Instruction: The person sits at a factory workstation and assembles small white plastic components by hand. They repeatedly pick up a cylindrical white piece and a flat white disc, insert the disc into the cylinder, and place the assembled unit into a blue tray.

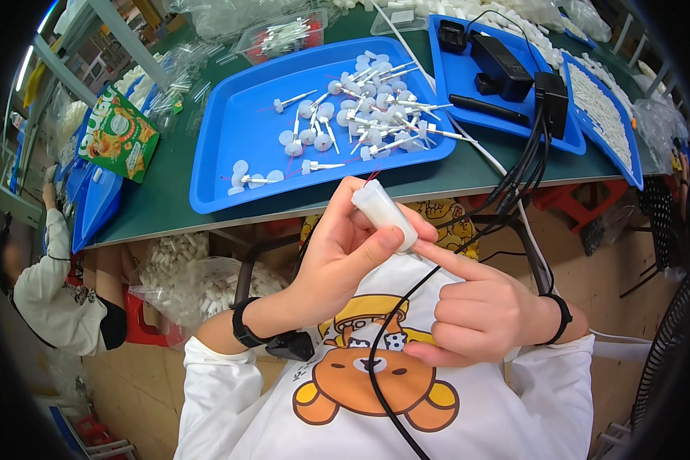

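My left hand (343, 253) grips a small white plastic tube (383, 214) between thumb and fingers, tilted, with thin red wire ends poking out of its upper tip. My right hand (479, 310) is loosely curled below and to the right, its index finger stretched out and touching the tube's lower end. Both hands hover over my lap, just in front of the green table's (169, 195) near edge. A large blue tray (238, 123) beyond holds several white round-headed parts with pins (368, 107).
A second blue tray (468, 84) holds black adapters (502, 65) and cables; a third tray (602, 115) of white pieces sits far right. A green snack bag (119, 134) lies left. Another person (54, 295) sits at lower left. Bags of white parts (199, 280) lie under the table.
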{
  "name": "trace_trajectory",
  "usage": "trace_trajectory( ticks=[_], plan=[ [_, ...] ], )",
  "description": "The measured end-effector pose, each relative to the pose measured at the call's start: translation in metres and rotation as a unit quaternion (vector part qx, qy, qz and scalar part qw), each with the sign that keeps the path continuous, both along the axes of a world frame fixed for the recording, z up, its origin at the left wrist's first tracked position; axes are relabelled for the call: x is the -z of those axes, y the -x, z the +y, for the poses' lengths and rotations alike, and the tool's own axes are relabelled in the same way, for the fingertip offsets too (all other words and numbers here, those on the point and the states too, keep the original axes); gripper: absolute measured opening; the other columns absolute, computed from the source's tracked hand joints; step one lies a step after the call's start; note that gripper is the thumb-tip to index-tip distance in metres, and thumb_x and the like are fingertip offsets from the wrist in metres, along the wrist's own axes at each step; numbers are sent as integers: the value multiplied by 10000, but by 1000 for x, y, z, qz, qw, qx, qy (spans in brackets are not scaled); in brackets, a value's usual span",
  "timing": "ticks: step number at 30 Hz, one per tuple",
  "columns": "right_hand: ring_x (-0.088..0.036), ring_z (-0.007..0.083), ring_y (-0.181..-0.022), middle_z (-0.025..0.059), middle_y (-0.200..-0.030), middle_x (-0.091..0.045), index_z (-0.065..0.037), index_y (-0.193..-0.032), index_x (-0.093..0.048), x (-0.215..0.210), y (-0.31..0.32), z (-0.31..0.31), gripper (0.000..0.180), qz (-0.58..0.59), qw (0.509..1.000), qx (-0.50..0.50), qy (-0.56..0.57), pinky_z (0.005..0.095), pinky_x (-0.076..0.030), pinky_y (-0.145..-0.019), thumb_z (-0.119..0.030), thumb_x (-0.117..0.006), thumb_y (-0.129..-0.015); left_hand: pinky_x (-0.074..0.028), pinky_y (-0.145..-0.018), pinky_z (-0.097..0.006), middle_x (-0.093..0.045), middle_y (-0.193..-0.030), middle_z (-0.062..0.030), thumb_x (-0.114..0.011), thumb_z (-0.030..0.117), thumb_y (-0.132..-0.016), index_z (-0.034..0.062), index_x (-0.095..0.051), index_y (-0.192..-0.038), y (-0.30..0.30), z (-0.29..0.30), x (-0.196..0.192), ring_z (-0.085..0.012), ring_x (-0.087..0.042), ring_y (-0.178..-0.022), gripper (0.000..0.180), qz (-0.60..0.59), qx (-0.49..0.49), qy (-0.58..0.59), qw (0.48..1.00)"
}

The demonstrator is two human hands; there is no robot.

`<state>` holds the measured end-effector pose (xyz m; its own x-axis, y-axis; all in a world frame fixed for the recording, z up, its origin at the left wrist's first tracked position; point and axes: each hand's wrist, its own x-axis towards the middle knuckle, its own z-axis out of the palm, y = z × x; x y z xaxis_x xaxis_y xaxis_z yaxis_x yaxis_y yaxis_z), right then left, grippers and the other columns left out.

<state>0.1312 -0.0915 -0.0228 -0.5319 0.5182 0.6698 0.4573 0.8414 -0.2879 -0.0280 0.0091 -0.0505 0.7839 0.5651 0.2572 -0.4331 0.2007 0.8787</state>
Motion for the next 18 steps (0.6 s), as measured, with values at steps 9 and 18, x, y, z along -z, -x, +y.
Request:
trace_trajectory(
  ticks=[9, 18],
  plan=[
    [-345, 126, -389, 3, -469, -312, -54, -507, -305, 10, 4, 2, 448, -63, 997, 21, -42, 525, -467, -890, -132, -673, -749, -425, -892, -403, -596, -973, -106, -609, 364, -827, 70, -377, -1098, -1, 2, 0, -241, -553, -1001, 462, 29, -19, 22, 999],
    [-342, 129, -391, 1, -467, -315, -52, -500, -327, 13, 5, 1, 448, -55, 997, 29, -37, 531, -461, -891, -164, -678, -755, -445, -860, -390, -610, -952, -98, -638, 346, -813, 72, -423, -1048, -1, 1, 0, -231, -555, -990, 420, 30, -27, 8, 999]
  ],
)
